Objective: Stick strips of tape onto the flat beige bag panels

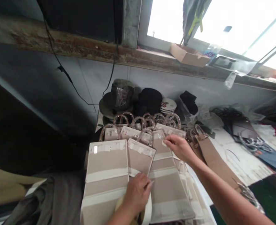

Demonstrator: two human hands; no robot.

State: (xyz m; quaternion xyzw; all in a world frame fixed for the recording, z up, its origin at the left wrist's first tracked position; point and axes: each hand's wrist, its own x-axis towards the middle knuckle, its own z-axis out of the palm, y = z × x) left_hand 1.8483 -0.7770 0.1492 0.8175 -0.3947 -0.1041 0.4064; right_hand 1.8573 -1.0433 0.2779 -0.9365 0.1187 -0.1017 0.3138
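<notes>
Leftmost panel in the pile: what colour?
Beige panel with cream bands, best in the head view.

Bright window panes (166, 18) rise above a worn ledge (156, 61), where an open cardboard box (189, 56) sits near some clear plastic (230, 80). A black cable (61, 68) hangs in front of the pale wall (142, 75). By the wall stand a dark grey roll (122, 90), a black roll (149, 97) and a stack of white discs (168, 105). Rumpled dark grey cloth (58, 200) lies at lower left, a dark green piece (270, 195) at lower right.
</notes>
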